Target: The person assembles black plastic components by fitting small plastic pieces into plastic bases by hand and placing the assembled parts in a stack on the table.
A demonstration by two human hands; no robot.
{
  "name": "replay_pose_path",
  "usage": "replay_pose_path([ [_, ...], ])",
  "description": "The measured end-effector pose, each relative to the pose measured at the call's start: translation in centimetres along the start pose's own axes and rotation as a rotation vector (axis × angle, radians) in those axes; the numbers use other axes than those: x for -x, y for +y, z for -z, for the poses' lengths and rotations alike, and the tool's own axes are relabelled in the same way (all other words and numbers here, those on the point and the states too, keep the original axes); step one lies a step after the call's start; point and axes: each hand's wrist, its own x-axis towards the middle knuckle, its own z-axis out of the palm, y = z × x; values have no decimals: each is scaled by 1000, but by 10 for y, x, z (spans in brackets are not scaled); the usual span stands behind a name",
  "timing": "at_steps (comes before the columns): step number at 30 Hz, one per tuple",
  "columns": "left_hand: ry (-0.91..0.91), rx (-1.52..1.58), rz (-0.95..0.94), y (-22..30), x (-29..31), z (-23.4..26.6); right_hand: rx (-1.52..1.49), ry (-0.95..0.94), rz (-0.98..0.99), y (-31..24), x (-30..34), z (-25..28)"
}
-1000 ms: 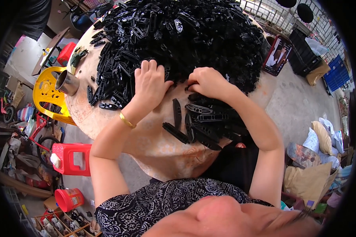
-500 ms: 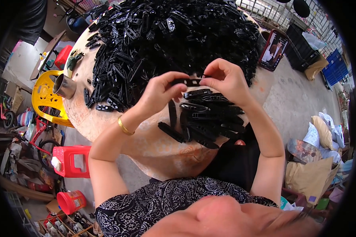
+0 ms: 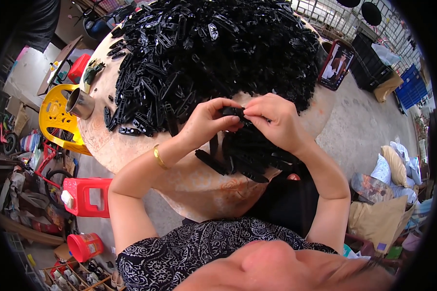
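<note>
A small black plastic part (image 3: pixel 233 112) is held between my two hands above the near side of the round table (image 3: pixel 96 131). My left hand (image 3: pixel 210 120) pinches its left end with thumb and fingers. At its right end, the thumb and fingertips of my right hand (image 3: pixel 273 118) are closed on it, hiding that end. Just below my hands lies a small group of long black plastic pieces (image 3: pixel 250 155), partly covered by my right hand. Beyond them a large heap of similar black plastic parts (image 3: pixel 179 63) covers much of the table.
A metal cup (image 3: pixel 80 104) stands at the table's left edge, beside a yellow chair (image 3: pixel 58 114). On the right edge a phone (image 3: pixel 336 65) leans upright. A red stool (image 3: pixel 86 196) and a red bucket (image 3: pixel 85 246) are on the floor at left; bags (image 3: pixel 378 218) lie at right.
Both hands have come down slightly toward me and closer together. The black part has turned, and my right fingers now press closer to its end.
</note>
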Motion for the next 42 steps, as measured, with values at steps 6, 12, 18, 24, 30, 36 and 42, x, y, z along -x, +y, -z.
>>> replay_pose_path([
  [6, 29, 55, 3, 0, 1, 3, 288, -62, 194, -11, 3, -2],
  [12, 137, -385, -199, 15, 11, -6, -241, -173, -455, -12, -1, 3],
  [18, 73, -507, -330, 16, 13, -9, -85, -204, -346, -17, -1, 11],
  [24, 164, -1037, -627, 13, -26, 35, -16, -451, -130, -3, -2, 42],
  [30, 227, -1625, -652, -9, -44, 36, -71, -359, -283, 17, -15, 30],
  [36, 318, -1592, -659, -3, -41, 33, 513, -308, -225, 62, -17, -12],
  [42, 364, -813, -513, 10, -22, 21, 639, -297, -216, 53, -12, -28],
])
